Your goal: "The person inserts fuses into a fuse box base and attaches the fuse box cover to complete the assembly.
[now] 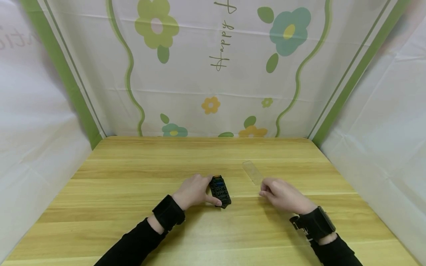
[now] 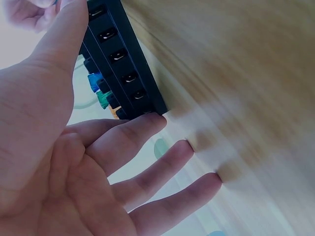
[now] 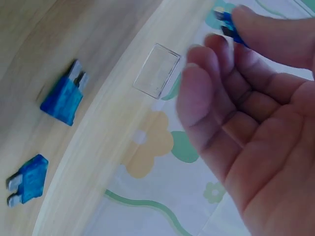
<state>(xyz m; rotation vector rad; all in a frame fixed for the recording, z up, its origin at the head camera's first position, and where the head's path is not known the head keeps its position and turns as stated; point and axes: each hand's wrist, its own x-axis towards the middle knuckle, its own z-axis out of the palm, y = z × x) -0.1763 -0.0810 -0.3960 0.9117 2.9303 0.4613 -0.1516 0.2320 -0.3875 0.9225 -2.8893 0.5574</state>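
Observation:
A black fuse box (image 1: 220,192) stands near the middle of the table, held between the thumb and fingers of my left hand (image 1: 196,193). Blue, green and orange fuses show along its far side in the left wrist view, beside a row of slots in the black housing (image 2: 118,56). To the right, my right hand (image 1: 284,194) pinches a blue blade fuse (image 3: 231,29) between thumb and fingers, its metal prongs pointing outward. Two more blue blade fuses, one (image 3: 63,98) and another (image 3: 33,179), lie loose on the wood in the right wrist view.
A clear plastic cover (image 1: 252,172) lies flat just beyond my right hand. The wooden table (image 1: 133,177) ends at a white cloth backdrop (image 1: 186,81) with printed flowers, and white cloth walls stand on both sides.

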